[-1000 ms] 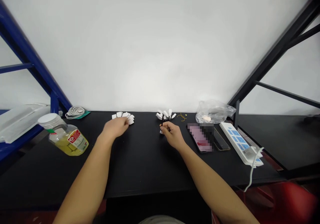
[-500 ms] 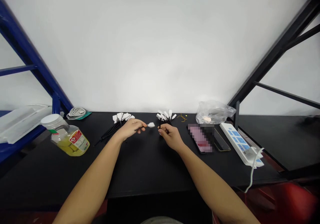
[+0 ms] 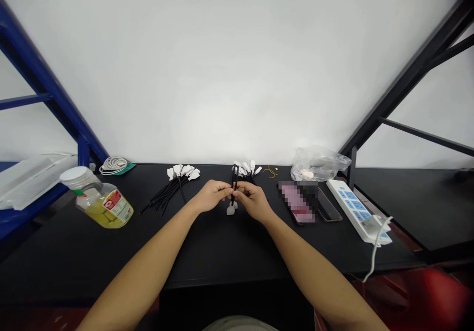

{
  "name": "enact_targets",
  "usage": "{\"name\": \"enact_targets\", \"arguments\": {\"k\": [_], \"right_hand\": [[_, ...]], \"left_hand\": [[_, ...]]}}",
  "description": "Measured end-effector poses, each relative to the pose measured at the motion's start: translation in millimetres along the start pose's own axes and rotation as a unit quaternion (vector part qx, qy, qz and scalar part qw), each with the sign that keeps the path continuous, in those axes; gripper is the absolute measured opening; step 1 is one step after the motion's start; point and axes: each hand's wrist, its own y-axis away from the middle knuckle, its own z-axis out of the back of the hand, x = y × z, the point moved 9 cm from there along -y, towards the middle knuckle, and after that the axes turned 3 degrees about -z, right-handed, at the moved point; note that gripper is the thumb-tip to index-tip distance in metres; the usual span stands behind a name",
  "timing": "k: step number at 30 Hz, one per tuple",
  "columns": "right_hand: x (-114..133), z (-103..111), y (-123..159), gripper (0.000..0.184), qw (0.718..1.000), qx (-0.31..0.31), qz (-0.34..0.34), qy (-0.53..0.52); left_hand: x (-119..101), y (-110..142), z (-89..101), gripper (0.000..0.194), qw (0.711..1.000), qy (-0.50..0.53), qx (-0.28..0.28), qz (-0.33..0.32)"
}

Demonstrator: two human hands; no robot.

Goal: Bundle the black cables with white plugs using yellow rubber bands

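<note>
My left hand (image 3: 212,194) and my right hand (image 3: 252,199) meet over the middle of the black table. Each is closed, fingertips pinching thin black sticks held upright together. The black sticks (image 3: 235,173) rise above the fingers, and their white paddle-shaped ends (image 3: 230,209) point down below the hands. Fingers partly hide which stick belongs to which hand. Left of my left hand lies a fanned bundle of similar black sticks (image 3: 166,193), white ends away from me. Behind my right hand is a second bundle with white ends (image 3: 252,165), partly covered by the hand.
A plastic jar of yellow liquid (image 3: 107,205) and a coiled white cable (image 3: 113,165) are at left. To the right lie two phones (image 3: 329,205), a power strip (image 3: 357,210) and a clear plastic bag (image 3: 320,163). Thin yellow strands (image 3: 272,172) lie near the back edge.
My left hand has moved right, away from the left bundle, to meet my right hand. Its stick has turned from pointing sideways to white end down beside the other.
</note>
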Motion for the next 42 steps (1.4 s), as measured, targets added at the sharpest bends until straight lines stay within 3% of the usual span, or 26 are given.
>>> {"name": "enact_targets", "arguments": {"k": [3, 5, 7, 8, 10, 12, 15, 18, 22, 25, 27, 31, 33, 36, 39, 42], "right_hand": [[0, -2, -1, 0.023, 1.0, 0.018, -0.007, 0.016], [1, 1, -1, 0.021, 0.999, 0.009, -0.006, 0.041], [3, 4, -1, 0.028, 0.999, -0.003, -0.006, 0.051], [4, 4, -1, 0.03, 0.999, -0.006, -0.007, 0.047], [3, 3, -2, 0.031, 0.999, -0.002, -0.012, 0.031], [1, 1, -2, 0.031, 1.0, 0.002, -0.019, 0.019], [-1, 1, -2, 0.03, 1.0, 0.001, -0.023, 0.022], [-2, 2, -2, 0.024, 0.999, -0.003, -0.021, 0.037], [-4, 2, -2, 0.019, 0.999, -0.002, -0.018, 0.043], [-4, 3, -2, 0.019, 0.999, -0.004, -0.017, 0.045], [-4, 3, -2, 0.02, 0.999, -0.006, -0.023, 0.044], [-1, 3, -1, 0.023, 0.999, -0.011, -0.02, 0.04], [1, 2, -1, 0.023, 0.999, -0.011, -0.009, 0.04], [3, 2, -1, 0.024, 0.999, -0.012, 0.002, 0.048], [4, 4, -1, 0.026, 0.998, -0.021, 0.002, 0.066], [6, 5, -1, 0.03, 0.996, -0.017, 0.0, 0.083]], "left_hand": [[2, 1, -7.9, 0.038, 0.997, 0.034, 0.072, 0.02], [8, 4, 2.2, 0.041, 0.996, 0.0, 0.077, 0.05], [19, 10, 35.9, 0.045, 0.988, -0.123, 0.015, 0.095], [23, 15, 59.9, 0.043, 0.969, -0.216, -0.03, 0.116], [39, 32, 108.8, 0.031, 0.899, -0.377, -0.095, 0.204], [64, 51, 141.0, 0.027, 0.845, -0.435, -0.077, 0.301], [92, 64, 157.9, 0.027, 0.826, -0.44, -0.028, 0.352], [100, 58, 150.3, 0.035, 0.841, -0.432, -0.016, 0.324], [87, 42, 129.7, 0.015, 0.863, -0.432, -0.02, 0.263], [52, 29, 115.2, 0.016, 0.886, -0.437, -0.059, 0.145], [20, 25, 109.2, 0.022, 0.894, -0.425, -0.125, 0.06], [-24, 23, 87.8, 0.026, 0.921, -0.311, -0.231, -0.04], [-25, 18, 67.0, 0.025, 0.951, -0.216, -0.218, -0.035], [-14, 7, 28.7, 0.027, 0.988, -0.07, -0.137, -0.004], [-2, 3, 6.6, 0.031, 0.994, 0.056, -0.086, 0.024], [5, 1, -1.5, 0.034, 0.992, 0.11, -0.047, 0.034]]}}
